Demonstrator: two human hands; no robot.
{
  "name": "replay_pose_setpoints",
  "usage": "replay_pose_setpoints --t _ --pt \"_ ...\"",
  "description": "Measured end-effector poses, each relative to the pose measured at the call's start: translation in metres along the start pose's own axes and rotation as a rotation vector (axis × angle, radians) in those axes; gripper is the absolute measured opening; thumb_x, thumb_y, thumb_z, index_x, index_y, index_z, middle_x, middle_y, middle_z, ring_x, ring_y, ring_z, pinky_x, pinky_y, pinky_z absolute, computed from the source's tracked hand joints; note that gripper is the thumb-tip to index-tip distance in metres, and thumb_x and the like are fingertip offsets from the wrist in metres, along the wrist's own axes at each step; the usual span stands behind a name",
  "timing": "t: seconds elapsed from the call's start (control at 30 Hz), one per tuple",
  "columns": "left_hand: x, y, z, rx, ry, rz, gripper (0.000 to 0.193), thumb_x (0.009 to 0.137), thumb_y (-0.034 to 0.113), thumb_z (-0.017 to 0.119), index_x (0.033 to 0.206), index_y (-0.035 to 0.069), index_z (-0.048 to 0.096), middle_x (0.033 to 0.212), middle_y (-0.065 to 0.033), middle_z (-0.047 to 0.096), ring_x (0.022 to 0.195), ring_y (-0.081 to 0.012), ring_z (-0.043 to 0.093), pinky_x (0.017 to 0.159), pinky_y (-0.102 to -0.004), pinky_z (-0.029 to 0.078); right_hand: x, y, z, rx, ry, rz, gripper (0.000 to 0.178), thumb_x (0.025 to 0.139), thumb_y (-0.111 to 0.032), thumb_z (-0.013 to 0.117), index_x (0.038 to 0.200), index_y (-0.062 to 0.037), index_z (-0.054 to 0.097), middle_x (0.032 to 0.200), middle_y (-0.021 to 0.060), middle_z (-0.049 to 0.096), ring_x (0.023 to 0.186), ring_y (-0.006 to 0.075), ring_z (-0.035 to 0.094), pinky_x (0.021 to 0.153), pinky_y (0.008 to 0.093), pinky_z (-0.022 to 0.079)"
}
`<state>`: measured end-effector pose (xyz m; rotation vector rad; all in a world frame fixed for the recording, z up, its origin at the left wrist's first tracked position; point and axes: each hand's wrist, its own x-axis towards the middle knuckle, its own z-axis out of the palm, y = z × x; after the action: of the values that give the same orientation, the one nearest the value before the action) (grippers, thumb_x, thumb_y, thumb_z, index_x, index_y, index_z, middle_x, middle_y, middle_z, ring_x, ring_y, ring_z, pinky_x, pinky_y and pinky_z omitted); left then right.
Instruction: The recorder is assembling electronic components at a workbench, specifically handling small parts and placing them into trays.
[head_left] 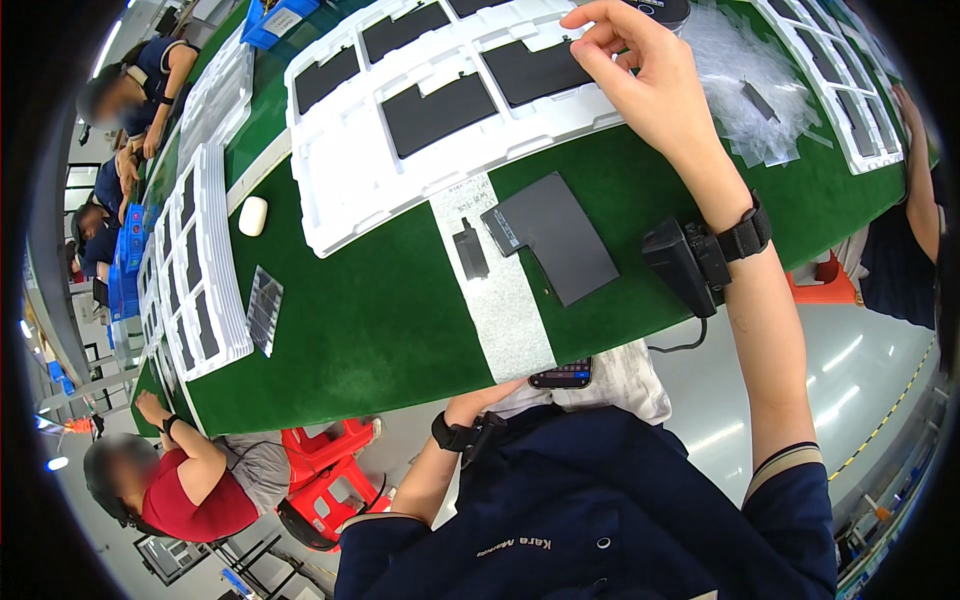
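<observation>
My right hand (pixel 640 75) is raised over the right part of a white moulded tray (pixel 340 205). Its thumb and forefinger are bent toward each other with a gap between them, and no held thing shows. Under the hand, a black flat notched piece (pixel 535 72) lies in a tray pocket; another notched piece (pixel 440 115) lies beside it. Closer to me, a loose dark L-shaped flat piece (pixel 575 240) overlaps a whitish strip (pixel 520 335) bearing a small black part (pixel 470 250). My left hand (pixel 490 396) is low at the table edge beside a phone (pixel 562 375); its fingers are hidden.
Crumpled clear films (pixel 735 65) lie right of the tray. Stacked white trays (pixel 225 290) stand left, near a white rounded case (pixel 253 216) and a clear strip (pixel 264 310). A co-worker in red (pixel 195 485) sits lower left by a red stool (pixel 330 485); other people work around the green table (pixel 350 340).
</observation>
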<state>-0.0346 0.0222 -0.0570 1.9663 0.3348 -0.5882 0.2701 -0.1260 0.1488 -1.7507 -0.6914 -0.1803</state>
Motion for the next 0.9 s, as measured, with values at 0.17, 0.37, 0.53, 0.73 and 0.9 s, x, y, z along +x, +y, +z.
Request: replay_pose_setpoints --t 0.17,0.37,0.53,0.73,0.9 --pt "-0.002 0.002 -0.001 -0.048 0.001 -0.038 0.042 0.082 0.029 0.061 0.115 0.004 0.054 0.118 -0.0097 0.055 0.106 -0.0220 0.052 0.090 -0.0293 0.040 0.001 0.000 0.000 -0.006 0.001 0.027 0.011 0.077 -0.001 0.054 0.088 -0.0003 0.055 0.061 -0.0014 0.049 0.052 0.0021 0.040 0.047 0.0182 0.032" --pt "-0.003 0.017 -0.006 -0.104 0.007 -0.040 0.042 0.077 0.028 0.065 0.111 0.004 0.057 0.113 -0.0096 0.058 0.102 -0.0225 0.054 0.088 -0.0296 0.042 0.000 0.000 -0.001 -0.031 0.008 -0.010 0.012 0.076 -0.001 0.054 0.088 -0.0002 0.055 0.061 -0.0007 0.049 0.052 0.0025 0.040 0.047 0.0184 0.032" --pt "-0.006 0.024 -0.009 -0.078 0.014 -0.033 0.042 0.076 0.028 0.066 0.111 0.005 0.057 0.112 -0.0101 0.058 0.101 -0.0224 0.055 0.087 -0.0293 0.042 0.001 -0.001 -0.001 -0.040 0.003 0.017 0.012 0.076 -0.001 0.054 0.088 -0.0001 0.055 0.060 -0.0007 0.049 0.051 0.0026 0.040 0.046 0.0187 0.032" --pt "-0.005 0.020 -0.008 -0.082 0.034 -0.021 0.040 0.076 0.028 0.066 0.109 0.005 0.058 0.110 -0.0096 0.059 0.099 -0.0228 0.056 0.086 -0.0296 0.043 0.001 -0.001 -0.001 -0.026 -0.002 0.027 0.011 0.077 0.000 0.054 0.088 -0.0002 0.055 0.060 -0.0011 0.049 0.051 0.0019 0.039 0.046 0.0182 0.031" --pt "-0.006 0.010 -0.006 -0.041 0.065 0.023 0.039 0.077 0.027 0.065 0.109 0.005 0.058 0.109 -0.0100 0.060 0.099 -0.0226 0.056 0.086 -0.0298 0.043 0.000 0.001 0.000 -0.010 0.003 0.009 0.011 0.077 0.000 0.054 0.088 -0.0003 0.055 0.060 -0.0013 0.048 0.050 0.0017 0.039 0.046 0.0181 0.031"
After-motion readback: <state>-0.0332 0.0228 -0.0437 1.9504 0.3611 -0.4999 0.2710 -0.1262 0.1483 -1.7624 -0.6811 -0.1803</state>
